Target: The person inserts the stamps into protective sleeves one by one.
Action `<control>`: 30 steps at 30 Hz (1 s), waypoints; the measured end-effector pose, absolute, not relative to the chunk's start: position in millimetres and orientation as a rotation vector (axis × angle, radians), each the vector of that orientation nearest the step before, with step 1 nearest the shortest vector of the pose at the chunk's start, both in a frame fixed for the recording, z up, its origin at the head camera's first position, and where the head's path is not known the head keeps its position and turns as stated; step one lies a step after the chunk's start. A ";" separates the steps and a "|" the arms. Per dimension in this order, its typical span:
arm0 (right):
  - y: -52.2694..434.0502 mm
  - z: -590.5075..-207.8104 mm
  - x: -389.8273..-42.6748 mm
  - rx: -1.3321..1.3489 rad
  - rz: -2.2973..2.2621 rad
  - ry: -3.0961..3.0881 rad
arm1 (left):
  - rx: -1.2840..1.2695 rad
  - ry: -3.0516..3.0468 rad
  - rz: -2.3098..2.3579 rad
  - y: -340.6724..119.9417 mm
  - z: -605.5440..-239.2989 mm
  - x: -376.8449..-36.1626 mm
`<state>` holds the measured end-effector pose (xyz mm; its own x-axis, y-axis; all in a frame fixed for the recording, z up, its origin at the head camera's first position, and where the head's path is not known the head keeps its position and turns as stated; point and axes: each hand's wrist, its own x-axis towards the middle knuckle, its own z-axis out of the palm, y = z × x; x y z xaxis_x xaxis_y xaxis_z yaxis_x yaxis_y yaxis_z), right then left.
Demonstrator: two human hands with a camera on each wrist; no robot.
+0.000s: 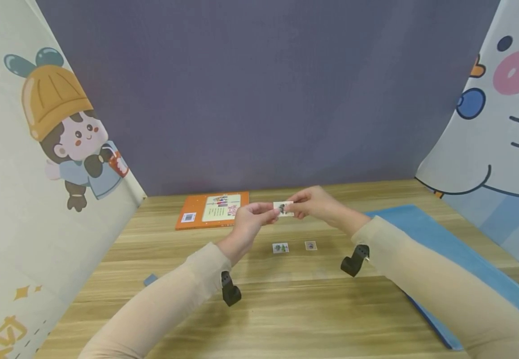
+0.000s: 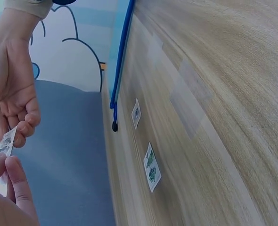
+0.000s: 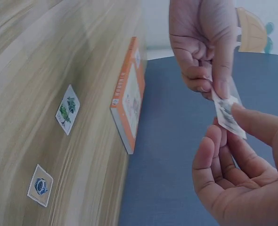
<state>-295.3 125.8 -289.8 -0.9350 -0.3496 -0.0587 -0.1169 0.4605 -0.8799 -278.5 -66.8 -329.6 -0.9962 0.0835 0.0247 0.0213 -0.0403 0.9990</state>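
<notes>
Both hands meet above the middle of the wooden table [image 1: 286,309] and pinch one small white printed card [image 1: 283,208] between them. My left hand [image 1: 252,219] holds its left end with thumb and fingers; in the right wrist view this left hand [image 3: 207,52] pinches the card [image 3: 228,115] from above. My right hand [image 1: 315,202] pinches the right end. The left wrist view shows the card [image 2: 4,143] between both sets of fingertips. Two more small cards lie flat on the table below the hands: a green-printed one [image 1: 280,248] and a blue-printed one [image 1: 310,245].
An orange book [image 1: 212,210] lies at the back of the table. A blue sheet [image 1: 438,244] covers the table's right side. A small blue piece [image 1: 150,279] lies at the left. Cartoon-printed panels stand at both sides, with a grey-purple wall behind.
</notes>
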 end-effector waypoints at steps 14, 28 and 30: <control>131.4 -292.8 -292.6 -0.358 -1.616 2.448 | 0.099 2.127 2.249 -66.0 -327.8 -278.0; 126.2 -298.5 -291.9 -0.334 -1.660 2.432 | 0.107 2.160 2.187 -60.6 -328.8 -276.9; 126.1 -300.7 -292.8 -0.350 -1.668 2.426 | 0.109 2.166 2.174 -60.1 -329.7 -277.0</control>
